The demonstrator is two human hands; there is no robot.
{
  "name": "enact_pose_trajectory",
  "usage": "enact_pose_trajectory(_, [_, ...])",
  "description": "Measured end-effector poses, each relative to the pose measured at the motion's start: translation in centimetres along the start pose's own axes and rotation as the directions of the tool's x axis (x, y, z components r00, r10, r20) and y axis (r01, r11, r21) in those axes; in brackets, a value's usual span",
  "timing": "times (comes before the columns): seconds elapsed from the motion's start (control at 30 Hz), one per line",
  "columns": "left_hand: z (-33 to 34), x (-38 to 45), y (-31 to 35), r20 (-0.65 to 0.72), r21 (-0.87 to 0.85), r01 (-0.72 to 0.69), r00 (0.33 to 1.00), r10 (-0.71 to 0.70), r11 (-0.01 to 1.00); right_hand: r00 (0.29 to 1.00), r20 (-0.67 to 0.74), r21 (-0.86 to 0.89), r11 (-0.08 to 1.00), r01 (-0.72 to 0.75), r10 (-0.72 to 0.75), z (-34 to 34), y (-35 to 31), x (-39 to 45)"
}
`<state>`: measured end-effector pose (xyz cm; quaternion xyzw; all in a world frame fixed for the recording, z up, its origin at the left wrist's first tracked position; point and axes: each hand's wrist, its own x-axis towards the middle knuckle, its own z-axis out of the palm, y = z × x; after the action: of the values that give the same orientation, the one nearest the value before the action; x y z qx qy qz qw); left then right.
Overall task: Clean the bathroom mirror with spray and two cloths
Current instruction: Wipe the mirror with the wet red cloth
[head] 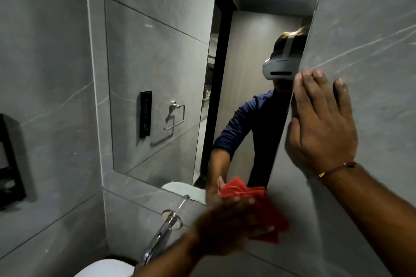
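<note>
The mirror (pixel 157 74) hangs on the grey tiled wall, and its right part swings out towards me as a door panel (pixel 360 51). My right hand (pixel 322 123) lies flat, fingers spread, on that panel near its edge. My left hand (pixel 225 229), blurred by motion, holds a red cloth (pixel 270 216) against the mirror's lower right corner. The cloth and a person's arm are reflected in the glass. No spray bottle or second cloth is in view.
A chrome tap (pixel 162 234) juts from the wall below the mirror, above a white basin (pixel 108 269). A black holder (pixel 9 159) is fixed to the left wall. The mirror reflects a towel ring, a black fixture and a doorway.
</note>
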<state>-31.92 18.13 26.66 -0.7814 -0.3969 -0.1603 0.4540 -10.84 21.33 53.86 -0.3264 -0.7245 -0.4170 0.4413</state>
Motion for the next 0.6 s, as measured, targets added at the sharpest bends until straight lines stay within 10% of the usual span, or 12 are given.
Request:
enact_pose_trajectory(0.2, [-0.1, -9.8, -11.3, 0.098, 0.069, 0.124, 0.987, -0.13, 0.99, 0.997, -0.072, -0.025, 1.0, 0.007, -0.009, 0.6, 0.0, 0.1])
enact_pose_trajectory(0.33, [-0.4, -15.2, -15.5, 0.115, -0.063, 0.498, 0.864, -0.49, 0.865, 0.997, -0.073, -0.043, 0.999, -0.009, 0.005, 0.7, -0.2, 0.1])
enact_pose_trajectory(0.47, [-0.4, -16.8, -17.1, 0.103, -0.412, 0.855, 0.387, -0.916, 0.314, 0.996, -0.092, -0.067, 0.998, 0.006, -0.012, 0.9, -0.1, 0.1])
enact_pose_trajectory(0.6, [-1.1, -13.7, -17.9, 0.209, -0.555, 0.803, -0.121, -0.97, -0.22, 0.996, -0.095, -0.06, 0.998, -0.002, -0.004, 0.9, 0.0, 0.0])
